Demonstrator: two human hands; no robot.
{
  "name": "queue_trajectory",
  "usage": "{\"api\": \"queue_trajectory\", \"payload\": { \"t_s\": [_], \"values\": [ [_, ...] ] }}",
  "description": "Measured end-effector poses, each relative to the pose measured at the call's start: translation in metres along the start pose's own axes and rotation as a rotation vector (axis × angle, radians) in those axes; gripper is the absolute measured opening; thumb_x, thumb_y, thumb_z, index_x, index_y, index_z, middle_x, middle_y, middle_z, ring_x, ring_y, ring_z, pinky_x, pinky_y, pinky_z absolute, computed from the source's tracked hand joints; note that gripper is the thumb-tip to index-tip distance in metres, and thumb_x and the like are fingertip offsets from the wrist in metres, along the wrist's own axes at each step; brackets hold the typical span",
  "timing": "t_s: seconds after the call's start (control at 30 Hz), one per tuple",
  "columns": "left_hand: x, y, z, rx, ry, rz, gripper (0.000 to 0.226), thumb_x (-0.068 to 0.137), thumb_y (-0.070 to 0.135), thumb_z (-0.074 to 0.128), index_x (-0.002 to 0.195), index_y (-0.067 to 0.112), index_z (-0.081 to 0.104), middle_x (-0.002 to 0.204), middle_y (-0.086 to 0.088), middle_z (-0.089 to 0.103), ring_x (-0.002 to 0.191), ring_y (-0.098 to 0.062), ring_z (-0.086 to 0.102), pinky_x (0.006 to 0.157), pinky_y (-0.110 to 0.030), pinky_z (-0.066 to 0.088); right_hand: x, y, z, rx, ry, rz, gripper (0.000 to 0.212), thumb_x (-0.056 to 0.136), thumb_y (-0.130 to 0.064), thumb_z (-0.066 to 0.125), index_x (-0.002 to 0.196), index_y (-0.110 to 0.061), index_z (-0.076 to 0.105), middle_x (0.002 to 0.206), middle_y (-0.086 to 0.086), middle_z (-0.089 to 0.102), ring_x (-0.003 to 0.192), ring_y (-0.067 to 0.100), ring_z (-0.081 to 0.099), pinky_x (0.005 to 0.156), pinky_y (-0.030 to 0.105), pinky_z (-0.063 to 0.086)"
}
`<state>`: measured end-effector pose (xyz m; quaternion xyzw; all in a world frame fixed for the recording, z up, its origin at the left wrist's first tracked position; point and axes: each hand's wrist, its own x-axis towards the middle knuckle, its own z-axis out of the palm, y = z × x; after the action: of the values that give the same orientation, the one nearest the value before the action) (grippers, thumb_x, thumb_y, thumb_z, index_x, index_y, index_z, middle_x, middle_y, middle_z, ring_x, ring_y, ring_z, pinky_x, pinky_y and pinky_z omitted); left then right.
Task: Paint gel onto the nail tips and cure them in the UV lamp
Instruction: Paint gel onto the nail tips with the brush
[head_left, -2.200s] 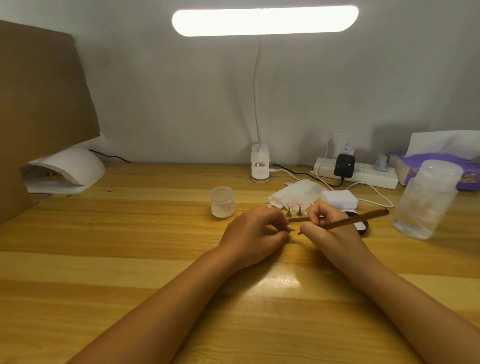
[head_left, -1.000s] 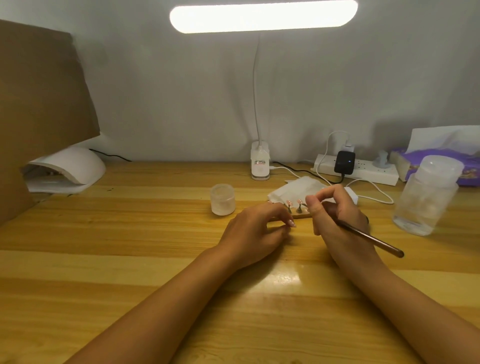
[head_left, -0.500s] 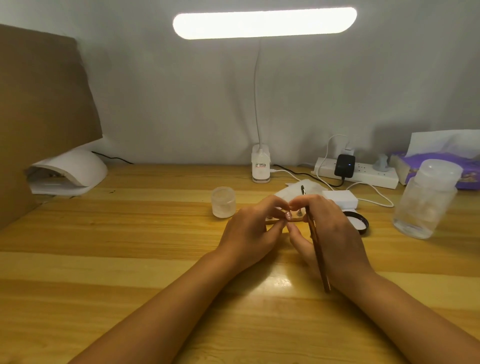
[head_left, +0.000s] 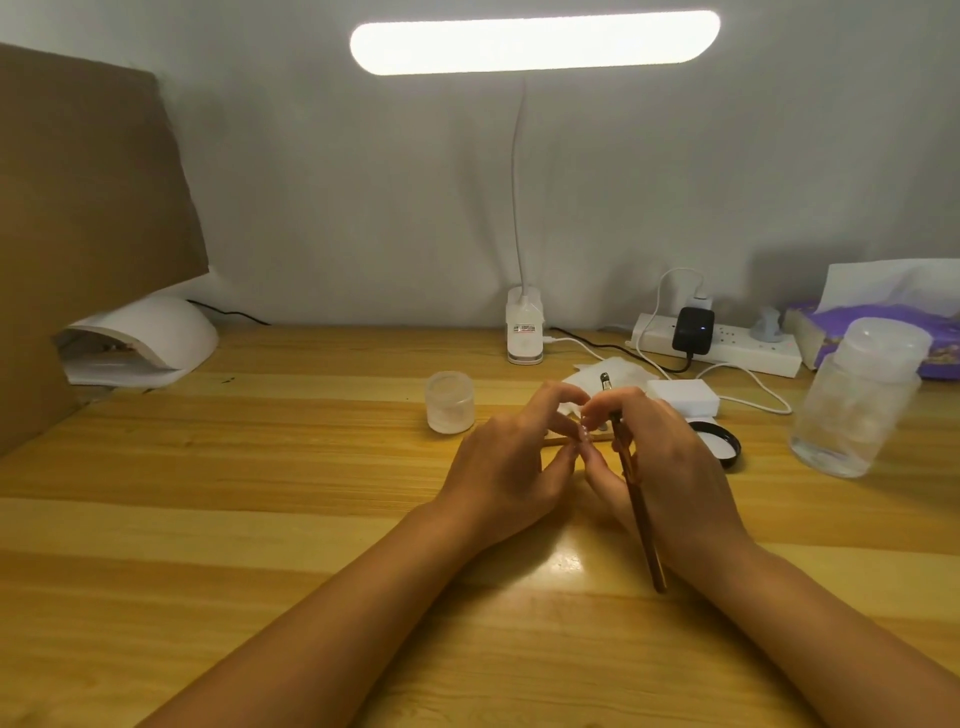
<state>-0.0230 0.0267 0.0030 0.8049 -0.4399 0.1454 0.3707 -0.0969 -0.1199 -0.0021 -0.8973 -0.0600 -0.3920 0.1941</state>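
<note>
Nail-tip stick (head_left: 558, 441) pinched by left hand (head_left: 509, 467), right hand (head_left: 670, 457) grip round brush (head_left: 636, 493), bristles pointing away: painting step, apparently; next, reorient brush.

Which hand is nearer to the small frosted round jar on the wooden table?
Left. The left hand lies just right of the small frosted round jar, a little nearer the camera; the right hand is farther right, past the left hand.

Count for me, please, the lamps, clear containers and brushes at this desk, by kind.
Lamps: 2, desk lamp and UV lamp
Clear containers: 2, small jar and large bottle
Brushes: 1, brush held by right hand
Total: 5
</note>
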Motion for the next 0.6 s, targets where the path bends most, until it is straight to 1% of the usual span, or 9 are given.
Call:
{"api": "queue_trajectory", "payload": {
  "t_s": [0.07, 0.13, 0.23, 0.3, 0.37, 0.43, 0.5, 0.6],
  "values": [
    [0.000, 0.000, 0.001, 0.043, 0.022, 0.008, 0.040, 0.090, 0.022, 0.066, 0.127, 0.025, 0.049, 0.110, 0.009, 0.072, 0.059, -0.001, 0.048, 0.058, -0.018, 0.045, 0.000, 0.000, -0.001, -0.004, 0.016, 0.002, 0.032, 0.082, -0.022, 0.074, 0.105, -0.025, 0.052, 0.091, -0.005, 0.059, 0.079, 0.010, 0.055, 0.058, 0.034, 0.055],
    [-0.001, 0.000, 0.001, 0.069, 0.049, 0.012, 0.040, 0.090, 0.025, 0.066, 0.127, 0.024, 0.049, 0.112, 0.011, 0.071, 0.056, 0.001, 0.046, 0.056, -0.014, 0.041, 0.000, -0.001, -0.002, -0.014, 0.034, 0.008, 0.032, 0.081, -0.021, 0.074, 0.103, -0.025, 0.051, 0.089, -0.004, 0.059, 0.077, 0.011, 0.053, 0.056, 0.034, 0.054],
    [0.000, -0.001, 0.001, 0.083, 0.074, -0.001, 0.042, 0.089, 0.028, 0.067, 0.127, 0.024, 0.048, 0.114, 0.014, 0.068, 0.054, 0.006, 0.046, 0.055, -0.014, 0.042, 0.000, -0.002, -0.002, -0.010, 0.047, 0.022, 0.032, 0.080, -0.021, 0.076, 0.102, -0.024, 0.052, 0.089, -0.003, 0.059, 0.075, 0.011, 0.053, 0.055, 0.030, 0.054],
    [0.001, -0.001, 0.001, 0.100, 0.105, -0.016, 0.041, 0.088, 0.026, 0.067, 0.125, 0.024, 0.049, 0.111, 0.013, 0.065, 0.057, 0.005, 0.046, 0.055, -0.015, 0.041, 0.000, -0.003, -0.002, -0.022, 0.051, 0.030, 0.031, 0.080, -0.019, 0.076, 0.102, -0.022, 0.054, 0.088, -0.002, 0.059, 0.075, 0.011, 0.053, 0.054, 0.030, 0.054],
    [0.001, -0.002, 0.001, 0.133, 0.145, -0.066, 0.039, 0.087, 0.024, 0.066, 0.122, 0.023, 0.050, 0.109, 0.012, 0.062, 0.064, -0.001, 0.049, 0.056, -0.011, 0.035, 0.001, -0.002, -0.003, -0.044, 0.046, 0.039, 0.029, 0.081, -0.019, 0.075, 0.101, -0.020, 0.055, 0.087, -0.003, 0.059, 0.075, 0.013, 0.053, 0.054, 0.033, 0.054],
    [0.002, -0.004, 0.000, 0.152, 0.149, -0.155, 0.037, 0.087, 0.025, 0.064, 0.119, 0.024, 0.047, 0.110, 0.012, 0.058, 0.080, -0.006, 0.055, 0.060, -0.014, 0.035, 0.001, -0.002, -0.004, -0.060, 0.043, 0.052, 0.028, 0.081, -0.018, 0.075, 0.101, -0.020, 0.055, 0.087, -0.003, 0.059, 0.075, 0.013, 0.054, 0.055, 0.033, 0.054],
    [0.003, -0.009, 0.001, 0.161, 0.095, -0.269, 0.038, 0.088, 0.031, 0.063, 0.120, 0.027, 0.043, 0.114, 0.014, 0.056, 0.095, -0.008, 0.056, 0.065, -0.021, 0.038, 0.001, -0.001, -0.004, -0.066, 0.036, 0.064, 0.027, 0.082, -0.018, 0.075, 0.101, -0.019, 0.055, 0.087, -0.003, 0.059, 0.075, 0.013, 0.054, 0.056, 0.032, 0.054],
    [0.006, -0.014, 0.002, 0.192, -0.037, -0.374, 0.040, 0.088, 0.039, 0.062, 0.122, 0.030, 0.043, 0.119, 0.015, 0.059, 0.102, -0.009, 0.057, 0.070, -0.026, 0.037, 0.001, -0.001, -0.004, -0.066, 0.013, 0.083, 0.027, 0.082, -0.019, 0.075, 0.102, -0.020, 0.056, 0.088, -0.003, 0.060, 0.077, 0.013, 0.055, 0.058, 0.031, 0.054]
  ]
}}
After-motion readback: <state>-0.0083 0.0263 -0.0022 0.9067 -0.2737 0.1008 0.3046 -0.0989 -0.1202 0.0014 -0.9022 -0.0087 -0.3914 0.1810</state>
